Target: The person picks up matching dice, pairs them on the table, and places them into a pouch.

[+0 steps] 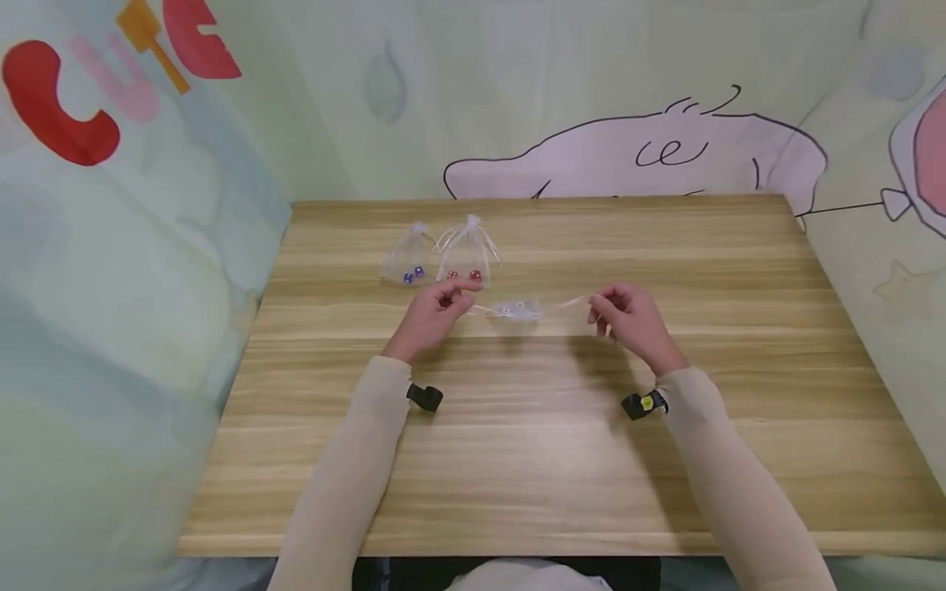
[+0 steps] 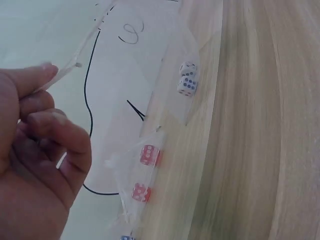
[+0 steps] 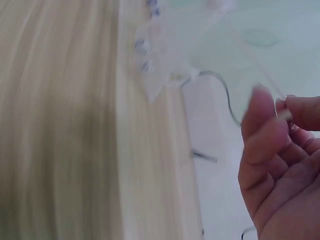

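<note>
A sheer white drawstring pouch hangs between my two hands, with two white dice inside. Its strings stretch out to both sides. My left hand pinches one drawstring between thumb and forefinger, the other fingers curled loosely. On the opposite side, my right hand pinches the other drawstring between thumb and fingertip. In the right wrist view the pouch is blurred.
Behind my left hand lie two more sheer pouches on the wooden table: one with red dice, its neck gathered, and one with blue dice. A printed cloth hangs along the table's back and sides.
</note>
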Motion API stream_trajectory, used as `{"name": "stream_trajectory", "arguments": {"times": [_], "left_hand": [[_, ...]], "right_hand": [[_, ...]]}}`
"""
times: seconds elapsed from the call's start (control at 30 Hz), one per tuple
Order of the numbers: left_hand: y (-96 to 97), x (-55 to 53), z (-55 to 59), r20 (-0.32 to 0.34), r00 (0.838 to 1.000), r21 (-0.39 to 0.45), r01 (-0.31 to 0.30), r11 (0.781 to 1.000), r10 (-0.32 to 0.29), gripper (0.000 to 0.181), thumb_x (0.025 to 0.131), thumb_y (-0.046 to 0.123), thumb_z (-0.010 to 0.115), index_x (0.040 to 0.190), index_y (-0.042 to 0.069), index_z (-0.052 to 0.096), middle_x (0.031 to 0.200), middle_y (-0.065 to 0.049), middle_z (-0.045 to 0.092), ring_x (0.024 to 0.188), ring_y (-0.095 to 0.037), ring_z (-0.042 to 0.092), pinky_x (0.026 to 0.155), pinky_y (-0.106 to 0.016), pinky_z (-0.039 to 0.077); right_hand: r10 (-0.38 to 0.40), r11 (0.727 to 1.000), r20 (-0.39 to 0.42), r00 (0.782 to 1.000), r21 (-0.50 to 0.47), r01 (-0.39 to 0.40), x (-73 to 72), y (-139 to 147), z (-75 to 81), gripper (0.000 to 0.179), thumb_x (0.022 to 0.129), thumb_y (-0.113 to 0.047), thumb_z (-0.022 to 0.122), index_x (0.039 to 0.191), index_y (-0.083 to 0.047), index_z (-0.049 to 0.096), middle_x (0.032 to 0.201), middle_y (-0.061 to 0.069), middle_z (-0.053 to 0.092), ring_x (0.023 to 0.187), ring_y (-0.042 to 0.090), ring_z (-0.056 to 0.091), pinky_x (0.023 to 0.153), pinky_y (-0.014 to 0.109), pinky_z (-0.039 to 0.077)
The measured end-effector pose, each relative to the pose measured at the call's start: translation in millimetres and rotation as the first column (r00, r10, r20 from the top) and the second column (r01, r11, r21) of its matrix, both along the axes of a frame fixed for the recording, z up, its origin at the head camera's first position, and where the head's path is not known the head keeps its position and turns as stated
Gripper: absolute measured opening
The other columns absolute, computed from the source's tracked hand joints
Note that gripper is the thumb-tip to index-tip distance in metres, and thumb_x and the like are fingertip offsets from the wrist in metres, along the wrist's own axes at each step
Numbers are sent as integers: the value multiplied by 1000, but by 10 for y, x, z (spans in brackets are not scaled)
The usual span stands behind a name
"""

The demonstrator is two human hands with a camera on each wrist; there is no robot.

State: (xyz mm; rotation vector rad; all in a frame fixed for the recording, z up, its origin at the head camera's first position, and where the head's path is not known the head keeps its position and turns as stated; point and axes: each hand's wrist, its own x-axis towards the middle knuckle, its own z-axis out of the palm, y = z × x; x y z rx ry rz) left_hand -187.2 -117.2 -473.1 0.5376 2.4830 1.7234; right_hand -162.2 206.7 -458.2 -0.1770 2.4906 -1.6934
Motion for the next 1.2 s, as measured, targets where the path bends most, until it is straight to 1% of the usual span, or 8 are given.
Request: {"name": "stream_trajectory", "arguments": {"times": [0.13, 0.27, 0.4, 0.57, 0.63, 0.87, 1.03, 1.2], "left_hand": [[104, -10, -37, -30, 992, -105, 123, 987, -126, 36, 87, 18, 78, 120, 4, 68, 82, -11, 53, 70, -17, 46, 61, -27, 40], [253, 2, -159, -68, 965, -263, 226, 938, -252, 60, 82, 22, 84, 135, 9, 60, 116, -12, 51, 74, -16, 50, 64, -29, 46], [378, -15, -284, -169, 961, -387, 138, 912, -217, 56, 84, 15, 80, 137, 13, 59, 133, -5, 48, 70, -12, 53, 63, -28, 48], [486, -80, -314, -303, 938, -406, 36, 913, -172, 20, 89, 13, 74, 109, 10, 74, 111, -2, 65, 71, -11, 56, 65, -27, 49], [508, -118, -303, -307, 942, -375, 8, 927, -133, 11, 92, 15, 72, 101, 10, 76, 103, -1, 68, 72, -11, 56, 64, -27, 48], [566, -270, -186, -162, 986, -102, -52, 993, 35, 11, 93, 11, 71, 100, 4, 76, 83, -4, 67, 62, -15, 47, 56, -27, 37], [665, -465, -138, -26, 994, 26, -106, 994, 107, 13, 93, 11, 70, 101, 2, 75, 84, -4, 67, 68, -14, 47, 59, -24, 37], [760, -716, -173, 95, 986, 51, -140, 989, 135, 14, 94, 12, 70, 100, 1, 75, 90, -6, 69, 76, -13, 54, 66, -23, 45]], "right_hand": [[71, 994, 8, 997, -79, -70, -32, -138, 70, 21, 103, -16, 56, 101, 4, 59, 82, 19, 67, 60, 21, 63, 46, 32, 48], [89, 993, 4, 996, -78, -88, -35, -218, 66, 19, 102, -13, 56, 99, 5, 61, 80, 17, 67, 59, 22, 61, 45, 27, 45], [97, 992, 8, 995, -77, -96, -23, -236, 40, 21, 102, -13, 57, 99, 8, 61, 80, 18, 66, 59, 23, 59, 45, 23, 42], [72, 993, 4, 997, -90, -71, -5, -230, 39, 24, 102, -18, 57, 99, 6, 61, 82, 20, 65, 59, 23, 58, 45, 23, 42], [45, 993, 7, 999, -108, -44, 0, -228, 42, 26, 103, -22, 56, 101, 4, 62, 82, 19, 64, 59, 24, 58, 45, 23, 42], [-46, 974, 25, 999, -220, 50, -30, -213, -63, 38, 107, -27, 46, 112, 7, 62, 81, 15, 62, 54, 18, 57, 44, 23, 41], [-69, 972, 50, 996, -221, 79, 1, -238, -161, 36, 106, -20, 48, 114, 14, 59, 78, 11, 61, 53, 14, 54, 42, 22, 39], [-78, 975, 80, 994, -201, 93, 105, -303, -275, 32, 105, -14, 49, 113, 15, 60, 77, 12, 61, 53, 13, 53, 42, 21, 39]]}}
